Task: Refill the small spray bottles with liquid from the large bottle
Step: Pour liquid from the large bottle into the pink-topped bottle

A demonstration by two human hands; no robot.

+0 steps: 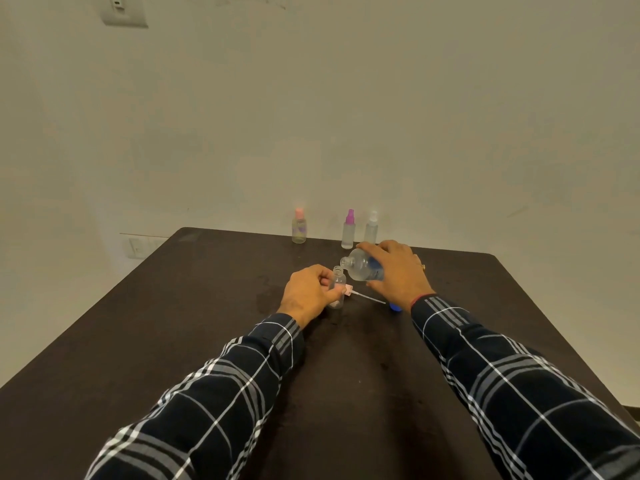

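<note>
My right hand [398, 271] grips the large clear bottle [360, 267] with a blue label, tilted to the left, its open mouth just above and to the right of a small bottle's neck. My left hand [308, 292] holds that small clear uncapped bottle [338, 282] upright on the dark table [207, 323]. Its pink spray top with a thin dip tube [363, 296] lies on the table between my hands. A blue cap [394, 308] shows partly under my right wrist.
Three capped small spray bottles stand at the table's far edge: one with an orange-pink top [299, 230], one with a purple top [348, 229] and one with a white top [371, 228]. A damp patch [270, 294] marks the table left of my left hand.
</note>
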